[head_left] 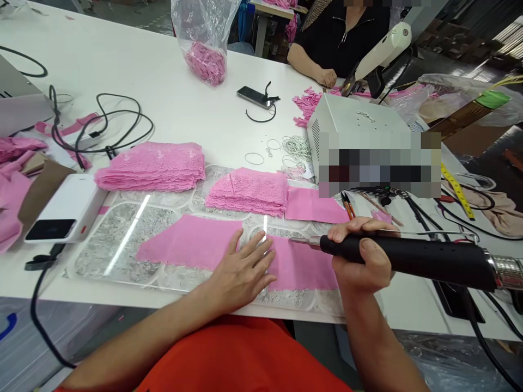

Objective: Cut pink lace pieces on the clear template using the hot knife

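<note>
My left hand (245, 267) lies flat with its fingers spread across the edges of two pink fabric pieces. One fabric piece (188, 239), with a slanted end, extends to the left of it. The other fabric piece (302, 267) is to the right, beneath the tool. My right hand (363, 256) is wrapped round a black handheld ultrasonic cutter (429, 260), whose narrow metal tip (302, 240) points left over the right piece's upper edge. Whether the tip touches the cloth I cannot tell. A clear patterned mat (110, 256) lies under the fabric.
Behind the mat's front pieces are lacy pink stacks (151, 166) (249, 190) and a plain pink stack (312, 205). A grey machine box (359, 120) stands at right, a white power bank (65, 209) at left. Cables (118, 117) and a phone (255, 97) lie farther back. Another person's hand (327, 77) rests opposite.
</note>
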`<state>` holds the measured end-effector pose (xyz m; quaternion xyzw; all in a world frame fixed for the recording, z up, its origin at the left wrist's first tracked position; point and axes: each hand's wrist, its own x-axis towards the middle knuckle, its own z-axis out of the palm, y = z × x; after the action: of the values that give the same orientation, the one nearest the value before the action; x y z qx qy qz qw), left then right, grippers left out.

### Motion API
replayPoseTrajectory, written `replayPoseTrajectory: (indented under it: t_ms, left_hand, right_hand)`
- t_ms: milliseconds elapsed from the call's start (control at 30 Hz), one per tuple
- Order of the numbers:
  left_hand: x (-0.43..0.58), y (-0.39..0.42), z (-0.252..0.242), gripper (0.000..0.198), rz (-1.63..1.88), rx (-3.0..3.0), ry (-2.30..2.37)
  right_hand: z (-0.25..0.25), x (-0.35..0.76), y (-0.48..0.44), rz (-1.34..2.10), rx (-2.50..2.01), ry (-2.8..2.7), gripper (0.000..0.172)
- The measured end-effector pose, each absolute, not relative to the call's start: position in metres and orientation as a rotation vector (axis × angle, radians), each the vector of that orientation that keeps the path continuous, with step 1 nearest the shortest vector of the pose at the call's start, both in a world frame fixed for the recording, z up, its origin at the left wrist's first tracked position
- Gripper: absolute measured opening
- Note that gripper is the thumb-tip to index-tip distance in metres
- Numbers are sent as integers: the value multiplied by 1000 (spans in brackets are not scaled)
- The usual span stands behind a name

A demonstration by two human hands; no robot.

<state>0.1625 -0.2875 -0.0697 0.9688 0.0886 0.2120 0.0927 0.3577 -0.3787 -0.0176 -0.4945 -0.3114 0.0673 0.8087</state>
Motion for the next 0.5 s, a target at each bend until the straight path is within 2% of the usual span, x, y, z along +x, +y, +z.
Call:
replayPoseTrajectory:
  t_ms: [200,500]
  left_hand:
    - [164,-287,-70,35,631,2881,262]
    - [143,-296,-57,29,677,2819,102]
  right_hand:
    - [-18,359,-377,138,-1069,-689,11]
    - [-9,346,-379,193,-1027,-675,15]
